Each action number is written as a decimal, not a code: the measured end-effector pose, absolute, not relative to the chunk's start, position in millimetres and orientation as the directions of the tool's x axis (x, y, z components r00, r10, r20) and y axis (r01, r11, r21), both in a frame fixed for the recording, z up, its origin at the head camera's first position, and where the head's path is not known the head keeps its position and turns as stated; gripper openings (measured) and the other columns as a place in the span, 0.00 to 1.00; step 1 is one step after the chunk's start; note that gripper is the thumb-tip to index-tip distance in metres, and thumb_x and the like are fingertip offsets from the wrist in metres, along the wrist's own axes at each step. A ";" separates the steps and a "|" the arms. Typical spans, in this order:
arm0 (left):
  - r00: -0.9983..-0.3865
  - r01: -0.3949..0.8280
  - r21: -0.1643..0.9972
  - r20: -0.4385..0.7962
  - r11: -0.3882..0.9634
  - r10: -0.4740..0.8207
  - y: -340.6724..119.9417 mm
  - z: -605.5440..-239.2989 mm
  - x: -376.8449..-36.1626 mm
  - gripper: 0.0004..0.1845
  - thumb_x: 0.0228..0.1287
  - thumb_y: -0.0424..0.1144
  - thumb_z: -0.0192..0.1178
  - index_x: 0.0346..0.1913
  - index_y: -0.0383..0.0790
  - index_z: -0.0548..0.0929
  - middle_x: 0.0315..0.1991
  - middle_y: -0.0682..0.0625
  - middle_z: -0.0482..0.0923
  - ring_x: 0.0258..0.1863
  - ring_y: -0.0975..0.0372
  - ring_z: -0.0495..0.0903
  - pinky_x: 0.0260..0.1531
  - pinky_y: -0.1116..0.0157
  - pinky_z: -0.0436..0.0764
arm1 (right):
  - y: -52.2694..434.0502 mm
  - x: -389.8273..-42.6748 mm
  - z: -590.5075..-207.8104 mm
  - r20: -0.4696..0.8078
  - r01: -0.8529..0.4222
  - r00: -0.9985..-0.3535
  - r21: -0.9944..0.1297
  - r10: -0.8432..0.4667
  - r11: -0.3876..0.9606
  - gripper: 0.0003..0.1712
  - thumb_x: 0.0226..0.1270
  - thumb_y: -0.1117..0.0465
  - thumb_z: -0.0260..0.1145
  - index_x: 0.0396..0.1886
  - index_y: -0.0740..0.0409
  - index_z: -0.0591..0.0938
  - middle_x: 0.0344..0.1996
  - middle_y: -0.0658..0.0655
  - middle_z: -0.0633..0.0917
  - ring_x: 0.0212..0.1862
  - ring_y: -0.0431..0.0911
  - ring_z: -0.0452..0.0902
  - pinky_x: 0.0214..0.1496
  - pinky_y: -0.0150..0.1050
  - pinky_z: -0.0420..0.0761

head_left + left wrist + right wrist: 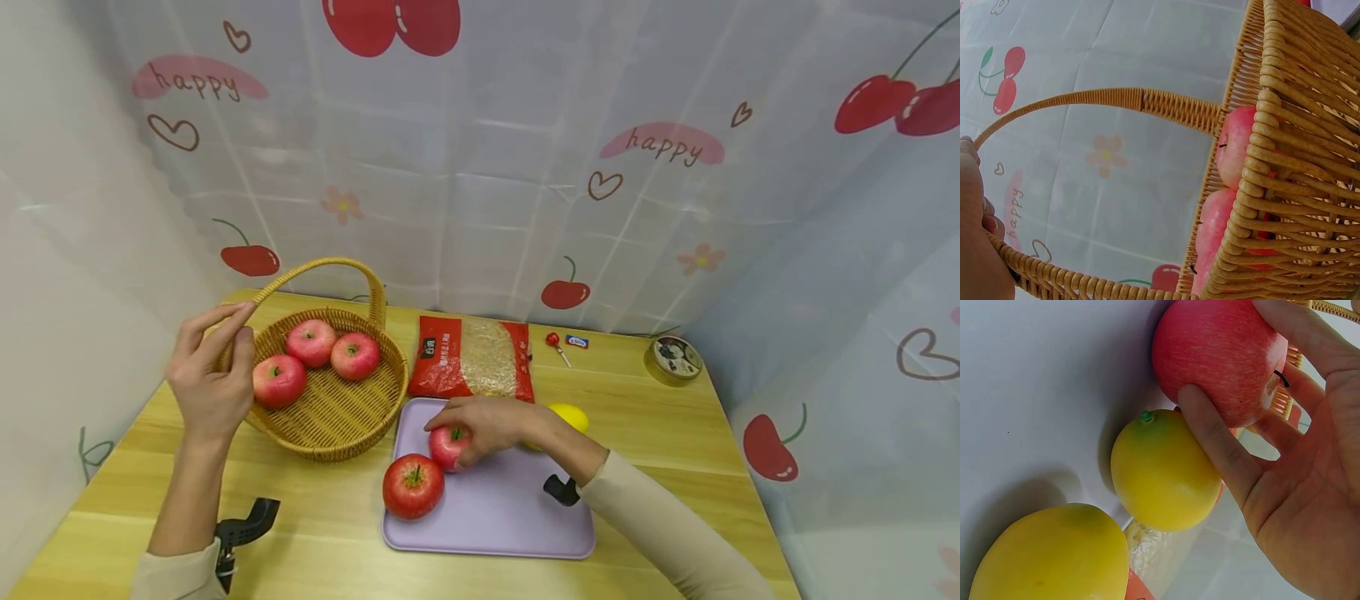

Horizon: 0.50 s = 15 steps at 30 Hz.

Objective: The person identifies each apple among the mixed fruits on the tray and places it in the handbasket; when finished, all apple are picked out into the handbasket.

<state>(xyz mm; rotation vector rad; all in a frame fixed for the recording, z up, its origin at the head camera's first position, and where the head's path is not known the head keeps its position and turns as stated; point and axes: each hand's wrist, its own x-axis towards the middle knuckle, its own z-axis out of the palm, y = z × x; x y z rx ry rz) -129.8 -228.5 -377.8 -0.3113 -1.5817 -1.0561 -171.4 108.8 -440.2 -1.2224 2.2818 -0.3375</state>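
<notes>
My left hand (213,371) grips the handle of a wicker basket (330,450) that stands on the table's left side. Three pinkish-red apples (279,381) lie inside the basket; the left wrist view shows them past its woven side (1310,169). Over a lilac tray (517,521), my right hand (491,421) has thumb and fingers around an apple (1216,356). A larger red apple (413,487) sits on the tray's left side. Two yellow fruits (1166,469) appear near that hand in the right wrist view; my forearm partly hides the yellow (568,415) in the head view.
Behind the tray lies a red bag with a clear window (487,358). A lollipop (553,340), a small blue packet (577,342) and a round tin (673,360) are at the back right. Printed curtains (480,208) enclose the table (645,433).
</notes>
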 end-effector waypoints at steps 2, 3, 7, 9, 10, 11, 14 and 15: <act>-0.317 0.691 0.455 0.889 0.561 -0.331 -228.6 -377.7 -129.6 0.10 0.63 0.24 0.59 0.41 0.27 0.89 0.42 0.33 0.84 0.45 0.61 0.82 0.45 0.75 0.75 | 109.1 -171.0 -440.8 -0.328 -0.696 -0.459 -0.445 -0.826 0.564 0.38 0.59 0.50 0.76 0.70 0.38 0.75 0.63 0.44 0.76 0.57 0.39 0.73 0.61 0.39 0.76; -0.317 0.691 0.455 0.889 0.562 -0.330 -228.6 -377.7 -129.6 0.10 0.63 0.24 0.59 0.41 0.27 0.89 0.42 0.32 0.84 0.45 0.61 0.82 0.45 0.75 0.75 | 109.3 -170.8 -440.9 -0.326 -0.697 -0.460 -0.444 -0.826 0.564 0.38 0.58 0.49 0.76 0.70 0.38 0.75 0.62 0.44 0.76 0.57 0.39 0.73 0.61 0.39 0.76; -0.316 0.692 0.452 0.891 0.563 -0.328 -228.5 -377.5 -129.4 0.10 0.63 0.24 0.59 0.41 0.27 0.89 0.42 0.33 0.84 0.45 0.61 0.82 0.45 0.75 0.75 | 109.8 -170.1 -440.6 -0.322 -0.696 -0.466 -0.442 -0.824 0.566 0.38 0.58 0.48 0.76 0.70 0.38 0.76 0.61 0.44 0.77 0.56 0.39 0.74 0.60 0.38 0.76; -0.315 0.692 0.453 0.890 0.562 -0.330 -228.2 -377.3 -129.2 0.10 0.63 0.24 0.59 0.41 0.27 0.89 0.42 0.33 0.84 0.45 0.61 0.82 0.45 0.75 0.75 | 109.8 -169.7 -440.2 -0.319 -0.697 -0.467 -0.441 -0.825 0.565 0.38 0.58 0.48 0.76 0.70 0.38 0.76 0.61 0.44 0.77 0.56 0.38 0.74 0.60 0.37 0.76; -0.315 0.693 0.453 0.890 0.561 -0.330 -228.1 -377.3 -129.1 0.10 0.63 0.24 0.59 0.41 0.27 0.89 0.41 0.33 0.84 0.45 0.61 0.82 0.45 0.75 0.75 | 109.8 -169.5 -440.2 -0.317 -0.698 -0.468 -0.440 -0.825 0.565 0.38 0.58 0.48 0.76 0.69 0.39 0.76 0.61 0.44 0.77 0.56 0.38 0.74 0.60 0.37 0.76; -0.316 0.693 0.455 0.889 0.559 -0.331 -228.1 -377.3 -129.0 0.10 0.63 0.24 0.59 0.41 0.27 0.89 0.41 0.33 0.84 0.45 0.61 0.81 0.46 0.75 0.75 | 109.8 -169.5 -440.2 -0.314 -0.698 -0.468 -0.441 -0.826 0.564 0.38 0.58 0.48 0.76 0.69 0.39 0.76 0.60 0.44 0.77 0.56 0.38 0.74 0.60 0.37 0.76; -0.316 0.692 0.455 0.889 0.560 -0.333 -228.1 -377.4 -129.1 0.10 0.63 0.25 0.59 0.41 0.27 0.89 0.41 0.33 0.84 0.45 0.61 0.82 0.46 0.74 0.75 | 109.7 -169.4 -441.3 -0.299 -0.709 -0.466 -0.438 -0.833 0.553 0.38 0.57 0.48 0.76 0.69 0.40 0.77 0.59 0.44 0.78 0.56 0.38 0.74 0.60 0.36 0.76; -0.315 0.691 0.455 0.889 0.561 -0.333 -228.2 -377.5 -129.1 0.09 0.63 0.25 0.60 0.41 0.27 0.89 0.41 0.33 0.84 0.45 0.61 0.82 0.46 0.74 0.75 | 109.7 -169.4 -441.8 -0.294 -0.712 -0.465 -0.437 -0.835 0.550 0.37 0.57 0.48 0.76 0.69 0.40 0.77 0.59 0.44 0.78 0.56 0.38 0.74 0.60 0.36 0.76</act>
